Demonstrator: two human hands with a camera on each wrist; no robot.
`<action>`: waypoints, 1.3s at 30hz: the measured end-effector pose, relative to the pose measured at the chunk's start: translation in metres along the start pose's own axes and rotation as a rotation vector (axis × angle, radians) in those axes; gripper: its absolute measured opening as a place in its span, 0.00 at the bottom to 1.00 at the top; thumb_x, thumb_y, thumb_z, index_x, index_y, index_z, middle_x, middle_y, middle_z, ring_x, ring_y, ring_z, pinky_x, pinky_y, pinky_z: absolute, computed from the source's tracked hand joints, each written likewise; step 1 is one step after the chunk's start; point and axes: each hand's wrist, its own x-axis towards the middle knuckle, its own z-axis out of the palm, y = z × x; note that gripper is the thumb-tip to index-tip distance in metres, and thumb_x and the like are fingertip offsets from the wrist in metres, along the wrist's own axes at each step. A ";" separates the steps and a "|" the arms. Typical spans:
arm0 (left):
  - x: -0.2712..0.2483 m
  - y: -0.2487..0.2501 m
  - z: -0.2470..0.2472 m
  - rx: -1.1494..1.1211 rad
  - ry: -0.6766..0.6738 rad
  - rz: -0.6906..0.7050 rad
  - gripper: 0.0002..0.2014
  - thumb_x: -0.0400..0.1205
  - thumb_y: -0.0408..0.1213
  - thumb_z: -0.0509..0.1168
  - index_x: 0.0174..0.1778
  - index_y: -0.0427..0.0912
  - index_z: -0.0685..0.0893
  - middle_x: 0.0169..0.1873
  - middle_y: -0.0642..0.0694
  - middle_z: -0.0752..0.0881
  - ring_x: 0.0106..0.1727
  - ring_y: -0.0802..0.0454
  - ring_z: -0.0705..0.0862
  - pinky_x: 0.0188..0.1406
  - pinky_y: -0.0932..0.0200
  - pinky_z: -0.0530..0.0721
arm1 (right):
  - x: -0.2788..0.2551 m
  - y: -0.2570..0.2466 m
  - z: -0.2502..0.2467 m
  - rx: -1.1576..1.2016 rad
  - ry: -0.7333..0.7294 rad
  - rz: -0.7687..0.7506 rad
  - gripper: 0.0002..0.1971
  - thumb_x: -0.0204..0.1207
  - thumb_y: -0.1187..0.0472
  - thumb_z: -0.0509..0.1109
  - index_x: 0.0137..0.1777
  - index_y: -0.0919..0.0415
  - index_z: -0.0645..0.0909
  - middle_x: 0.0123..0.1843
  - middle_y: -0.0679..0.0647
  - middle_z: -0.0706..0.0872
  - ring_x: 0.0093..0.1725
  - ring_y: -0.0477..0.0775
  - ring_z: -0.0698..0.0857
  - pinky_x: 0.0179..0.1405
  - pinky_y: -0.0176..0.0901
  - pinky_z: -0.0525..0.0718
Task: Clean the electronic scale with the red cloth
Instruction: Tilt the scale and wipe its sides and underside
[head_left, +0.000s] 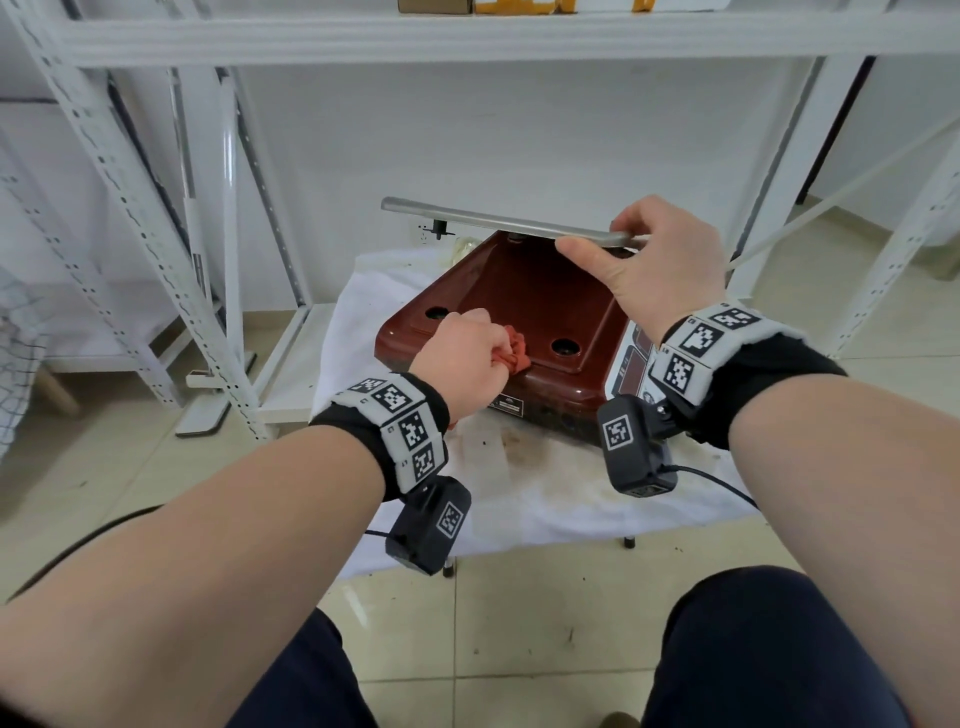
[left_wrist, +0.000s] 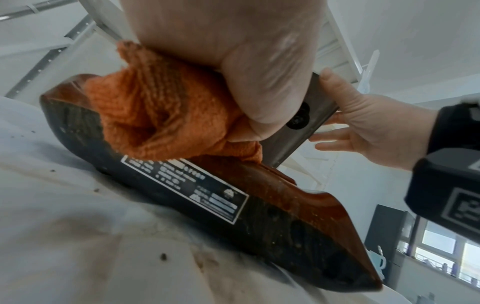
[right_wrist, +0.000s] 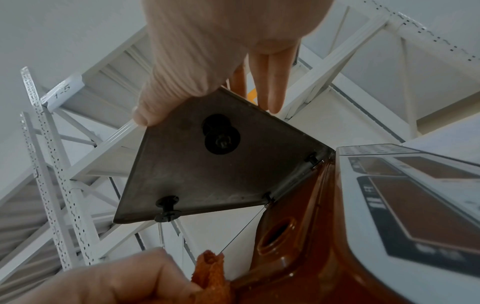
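Observation:
The electronic scale (head_left: 535, 306) has a dark red body and a white keypad panel (right_wrist: 415, 197) on its right side. Its steel weighing pan (head_left: 498, 221) is lifted off and tilted above the body. My right hand (head_left: 649, 260) grips the pan's near right corner, thumb on one side and fingers on the other; the pan's underside (right_wrist: 207, 164) shows black pegs. My left hand (head_left: 462, 358) clutches the bunched red cloth (head_left: 514, 351) and presses it on the body's near left edge. In the left wrist view the red cloth (left_wrist: 161, 115) sits over the scale's side label.
The scale sits on a stained white sheet (head_left: 519, 478) over a low table. White metal shelving (head_left: 135, 208) rises on both sides and overhead. A black cable (head_left: 717, 478) trails off to the right. My knees (head_left: 779, 649) are below, over a tiled floor.

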 end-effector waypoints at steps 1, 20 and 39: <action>0.000 0.004 0.001 0.007 -0.008 0.015 0.09 0.76 0.28 0.62 0.43 0.38 0.88 0.41 0.50 0.74 0.51 0.46 0.78 0.49 0.62 0.74 | 0.000 0.000 0.000 -0.001 -0.005 -0.003 0.29 0.59 0.25 0.69 0.45 0.51 0.78 0.43 0.44 0.83 0.45 0.48 0.80 0.47 0.41 0.75; 0.003 0.015 -0.002 -0.040 -0.121 0.104 0.16 0.77 0.29 0.61 0.57 0.44 0.87 0.53 0.47 0.82 0.56 0.52 0.79 0.55 0.71 0.66 | -0.001 0.000 -0.005 -0.029 -0.076 -0.030 0.29 0.62 0.28 0.70 0.50 0.53 0.81 0.47 0.45 0.83 0.48 0.48 0.81 0.48 0.39 0.74; 0.007 0.030 -0.004 0.043 -0.251 0.139 0.16 0.79 0.31 0.60 0.58 0.47 0.88 0.57 0.46 0.84 0.61 0.48 0.79 0.68 0.53 0.73 | 0.001 -0.006 -0.008 -0.029 -0.097 -0.040 0.30 0.62 0.28 0.70 0.50 0.54 0.82 0.48 0.49 0.85 0.49 0.51 0.82 0.51 0.46 0.80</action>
